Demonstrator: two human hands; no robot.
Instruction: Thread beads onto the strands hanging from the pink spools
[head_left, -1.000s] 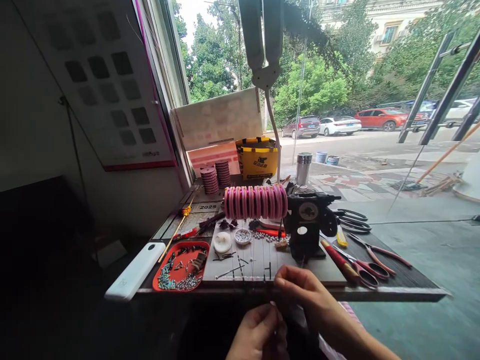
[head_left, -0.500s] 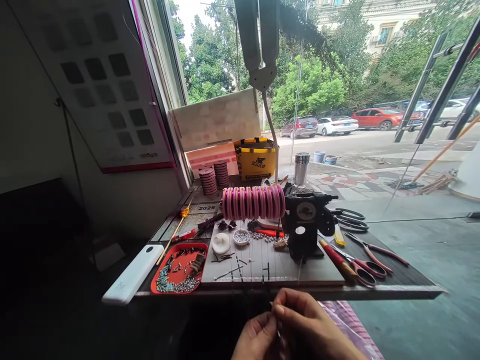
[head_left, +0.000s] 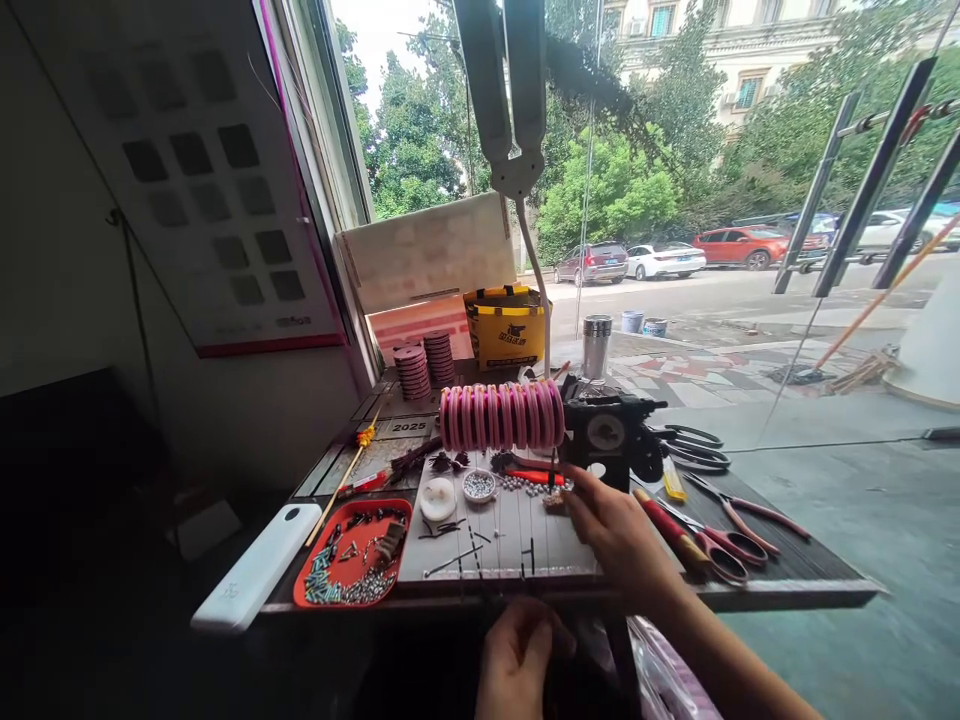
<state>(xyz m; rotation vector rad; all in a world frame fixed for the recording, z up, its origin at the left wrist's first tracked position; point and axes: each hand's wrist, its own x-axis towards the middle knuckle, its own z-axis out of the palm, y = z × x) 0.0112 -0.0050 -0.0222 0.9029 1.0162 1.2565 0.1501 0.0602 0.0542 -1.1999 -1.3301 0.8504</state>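
Observation:
My right hand (head_left: 616, 528) reaches over the white grooved board (head_left: 517, 530), fingers bunched together at a small brown pile (head_left: 556, 497) beside scattered silver beads (head_left: 525, 485). It lies just in front of the black winding machine (head_left: 609, 436). What its fingertips hold, if anything, is hidden. My left hand (head_left: 519, 655) stays below the table's front edge, fingers pinched closed on something thin I cannot make out. A row of pink spools (head_left: 501, 415) stands behind the board.
A red tray (head_left: 311, 585) of small parts and a white power bank (head_left: 251, 570) lie at the front left. Red-handled scissors (head_left: 720, 552) and black scissors (head_left: 694, 450) sit on the right. A bead dish (head_left: 478, 485), yellow bag (head_left: 506, 328), steel cup (head_left: 596, 347) and spool stacks (head_left: 424, 365) stand behind.
My right hand left my left hand below the table edge and moved up and forward onto the board, to the brown pile. The left hand stayed low.

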